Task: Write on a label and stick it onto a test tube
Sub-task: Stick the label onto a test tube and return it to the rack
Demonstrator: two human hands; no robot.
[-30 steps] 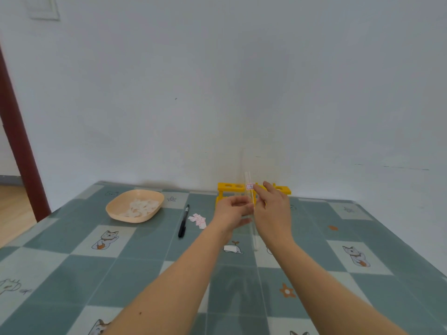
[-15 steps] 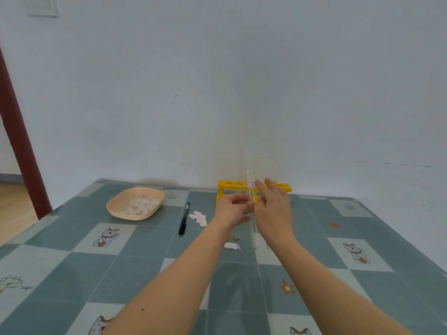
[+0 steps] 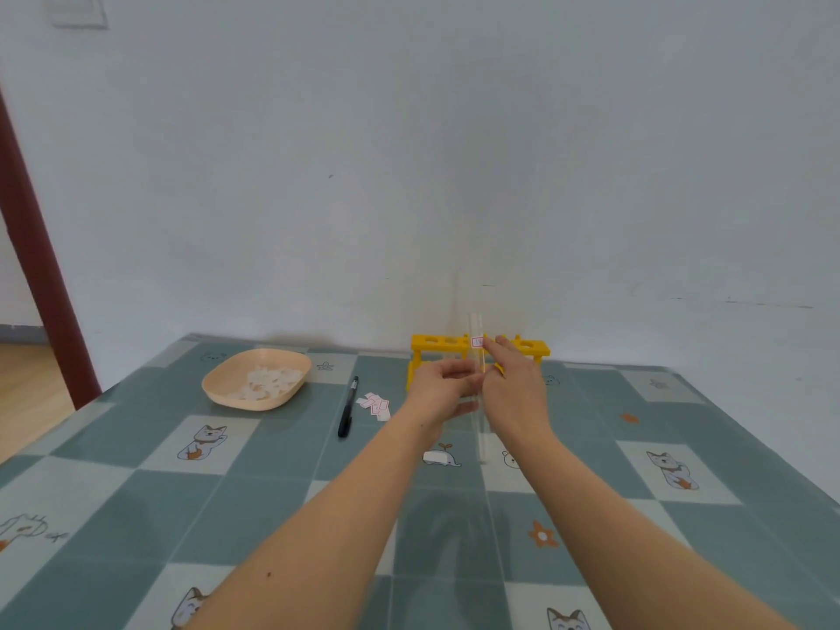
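A clear glass test tube (image 3: pixel 478 429) stands upright above the table, in front of the yellow rack (image 3: pixel 529 346). My left hand (image 3: pixel 443 388) grips the tube around its middle. A small white label with a red border (image 3: pixel 477 341) sits near the tube's top. My right hand (image 3: pixel 513 393) is beside the tube, its forefinger pressing on the label's right edge. The black pen (image 3: pixel 348 406) lies on the table to the left, beside a small pile of loose labels (image 3: pixel 375 405).
A beige dish (image 3: pixel 218 384) with white scraps stands at the far left of the table. The table has a teal checked cloth (image 3: pixel 254 493) and meets the white wall behind the rack. A dark red door frame (image 3: pixel 41 266) rises at the left.
Both hands and the tube stay nearly where they were. My right forefinger remains on the label; the view has shifted slightly upward.
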